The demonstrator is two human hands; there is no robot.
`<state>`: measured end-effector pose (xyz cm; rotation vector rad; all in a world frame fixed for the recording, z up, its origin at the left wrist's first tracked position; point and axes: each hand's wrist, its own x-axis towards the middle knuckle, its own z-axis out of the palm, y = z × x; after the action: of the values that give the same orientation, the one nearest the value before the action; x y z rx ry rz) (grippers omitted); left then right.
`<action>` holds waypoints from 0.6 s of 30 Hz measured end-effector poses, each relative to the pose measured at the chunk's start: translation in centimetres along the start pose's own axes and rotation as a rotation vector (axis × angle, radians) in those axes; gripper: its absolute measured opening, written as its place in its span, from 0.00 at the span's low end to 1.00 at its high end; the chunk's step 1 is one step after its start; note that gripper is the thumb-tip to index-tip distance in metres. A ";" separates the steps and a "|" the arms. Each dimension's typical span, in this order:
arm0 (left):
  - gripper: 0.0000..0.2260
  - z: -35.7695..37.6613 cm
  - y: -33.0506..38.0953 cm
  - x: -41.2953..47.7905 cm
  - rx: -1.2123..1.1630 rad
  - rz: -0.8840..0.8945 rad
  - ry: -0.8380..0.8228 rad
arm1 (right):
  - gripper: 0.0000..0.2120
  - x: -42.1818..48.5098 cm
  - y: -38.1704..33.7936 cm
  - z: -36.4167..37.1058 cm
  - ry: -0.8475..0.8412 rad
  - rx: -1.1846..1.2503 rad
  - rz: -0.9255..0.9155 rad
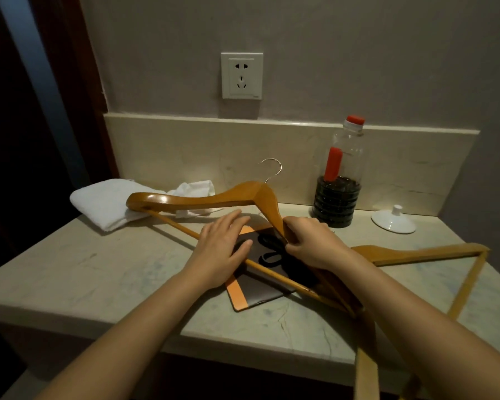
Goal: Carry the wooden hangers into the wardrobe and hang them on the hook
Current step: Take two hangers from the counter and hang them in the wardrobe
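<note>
A wooden hanger [202, 199] with a metal hook [273, 168] is tilted up off the marble counter [98, 269]. My right hand [312, 243] grips its right arm just below the neck. My left hand [223, 249] lies flat with straight fingers on a grey and orange card [251, 295], touching the hanger's lower bar. A second wooden hanger [416, 252] lies on the counter to the right, partly under my right forearm. More wooden hanger parts [367, 368] stick out past the counter's front edge at the lower right.
A folded white towel [104, 203] and a crumpled tissue [194, 189] lie at the back left. A clear bottle [339, 180] with dark liquid and a red cap stands at the back right, beside a white lid [393, 220]. A wall socket [241, 75] sits above. Dark doorway at left.
</note>
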<state>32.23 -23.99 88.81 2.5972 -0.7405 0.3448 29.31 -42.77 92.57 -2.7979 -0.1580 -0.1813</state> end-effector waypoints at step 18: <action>0.22 -10.8 -1.2 3.6 -0.066 -0.107 0.135 | 0.29 -2.5 1.1 -8.1 0.205 0.183 -0.281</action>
<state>34.55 -19.68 99.21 2.5111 -0.5555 0.4504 26.12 -46.74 99.41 -2.5449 -0.4921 -0.4926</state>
